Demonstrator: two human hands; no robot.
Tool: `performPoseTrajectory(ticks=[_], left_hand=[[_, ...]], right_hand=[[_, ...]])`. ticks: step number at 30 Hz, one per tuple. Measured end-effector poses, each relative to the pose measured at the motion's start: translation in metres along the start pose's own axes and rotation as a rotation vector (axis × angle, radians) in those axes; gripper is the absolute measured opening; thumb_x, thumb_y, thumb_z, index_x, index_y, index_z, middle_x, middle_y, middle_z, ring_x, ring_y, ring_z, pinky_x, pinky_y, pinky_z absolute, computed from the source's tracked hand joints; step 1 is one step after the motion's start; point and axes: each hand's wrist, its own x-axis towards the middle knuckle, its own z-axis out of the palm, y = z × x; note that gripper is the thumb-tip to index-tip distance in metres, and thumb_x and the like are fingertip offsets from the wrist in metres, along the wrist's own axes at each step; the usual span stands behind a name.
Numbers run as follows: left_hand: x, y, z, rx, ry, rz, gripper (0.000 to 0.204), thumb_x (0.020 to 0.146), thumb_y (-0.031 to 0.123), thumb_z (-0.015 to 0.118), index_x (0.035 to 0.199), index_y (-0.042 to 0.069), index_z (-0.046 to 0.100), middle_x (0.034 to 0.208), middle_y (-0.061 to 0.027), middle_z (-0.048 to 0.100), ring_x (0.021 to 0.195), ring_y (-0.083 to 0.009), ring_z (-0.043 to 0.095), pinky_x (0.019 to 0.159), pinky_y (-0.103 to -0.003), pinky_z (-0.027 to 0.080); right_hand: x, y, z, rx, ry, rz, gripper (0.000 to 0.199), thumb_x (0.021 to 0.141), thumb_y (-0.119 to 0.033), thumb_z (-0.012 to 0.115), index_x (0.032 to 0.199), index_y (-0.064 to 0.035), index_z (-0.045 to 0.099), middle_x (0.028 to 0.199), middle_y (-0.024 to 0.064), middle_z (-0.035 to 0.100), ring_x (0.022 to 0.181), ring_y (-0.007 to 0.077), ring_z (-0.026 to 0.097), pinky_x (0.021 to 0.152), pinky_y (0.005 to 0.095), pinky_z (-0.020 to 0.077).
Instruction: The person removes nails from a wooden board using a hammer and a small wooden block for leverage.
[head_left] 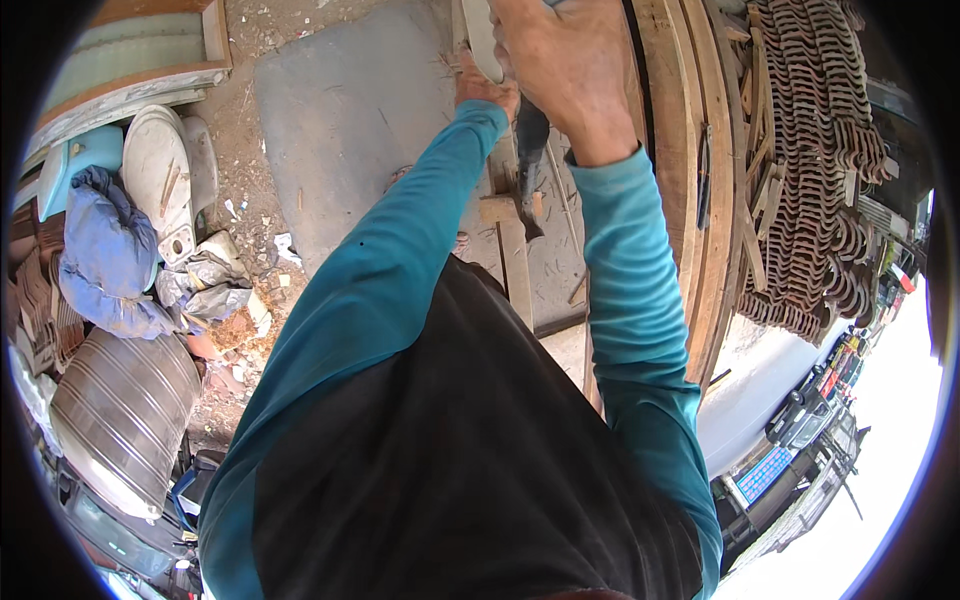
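Observation:
My right hand [578, 75] is closed at the top of the view, fingers curled round something its back mostly hides. A bit of grey-blue shows at the upper edge beside it. Just left and lower, my left hand [487, 88] grips the edge of a pale piece with a rounded end [484, 45], thumb pointing up. Between my wrists a dark tapered thing [531, 135] hangs down; its kind is unclear. Beneath it runs a narrow wooden plank [514, 265], with a small wood block [498, 208] across it.
Long boards [690, 180] lie on the right, with stacked roof tiles [800, 150] beyond. A grey sheet [350, 130] covers ground to the left. Further left are a toilet seat lid [158, 165], a blue cloth bundle [105, 255], a striped brown container [125, 410] and a wooden frame [215, 35].

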Motion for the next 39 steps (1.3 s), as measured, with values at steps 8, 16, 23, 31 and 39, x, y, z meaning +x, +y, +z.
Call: performPoseTrajectory(ticks=[8, 16, 23, 31, 39], left_hand=[[-0.019, -0.001, 0.019, 0.179, -0.031, -0.003, 0.088, 0.086, 0.03, 0.065, 0.155, 0.006, 0.016, 0.142, -0.0197, 0.055, 0.125, -0.0324, 0.057, 0.102, -0.037, 0.049], [-0.009, 0.03, 0.027, 0.211, -0.152, 0.033, 0.056, 0.1, 0.025, 0.045, 0.151, 0.015, 0.026, 0.148, -0.0094, 0.054, 0.128, -0.0289, 0.056, 0.095, -0.042, 0.051], [0.012, -0.051, 0.046, 0.251, 0.028, 0.011, 0.093, 0.081, 0.044, 0.072, 0.148, -0.005, 0.03, 0.134, -0.024, 0.06, 0.123, -0.0346, 0.061, 0.105, -0.039, 0.048], [-0.106, -0.021, 0.059, 0.452, 0.101, 0.534, 0.103, 0.08, 0.055, 0.075, 0.156, 0.004, 0.028, 0.153, -0.025, 0.04, 0.142, -0.0408, 0.037, 0.119, -0.048, 0.03], [-0.228, -0.025, 0.038, 0.49, -0.082, 0.842, 0.078, 0.082, 0.033, 0.079, 0.146, 0.004, 0.045, 0.15, -0.0273, 0.038, 0.142, -0.0436, 0.032, 0.117, -0.053, 0.03]], right_hand=[[-0.056, 0.022, -0.037, 0.139, 0.15, -0.205, 0.025, 0.095, -0.014, 0.068, 0.077, -0.0045, 0.054, 0.058, -0.0005, 0.048, 0.047, 0.0054, 0.042, 0.042, 0.0233, 0.0343], [-0.144, 0.018, -0.095, 0.245, 0.216, -0.348, 0.032, 0.097, -0.017, 0.062, 0.072, -0.0088, 0.044, 0.057, 0.0058, 0.053, 0.046, 0.0134, 0.05, 0.039, 0.0284, 0.0385], [-0.304, 0.049, -0.176, 0.559, 0.284, -0.17, 0.025, 0.094, -0.009, 0.063, 0.073, -0.0018, 0.052, 0.053, 0.0072, 0.05, 0.043, 0.0156, 0.046, 0.041, 0.0322, 0.0368], [-0.414, 0.052, -0.254, 0.56, 0.722, -0.352, 0.027, 0.092, -0.019, 0.064, 0.074, -0.0021, 0.052, 0.055, 0.0086, 0.05, 0.041, 0.0179, 0.043, 0.041, 0.0334, 0.0354], [-0.468, 0.044, -0.343, 0.505, 1.323, -0.721, 0.034, 0.103, -0.03, 0.042, 0.077, -0.0115, 0.054, 0.054, 0.0, 0.042, 0.049, 0.015, 0.049, 0.053, 0.0303, 0.0417]])
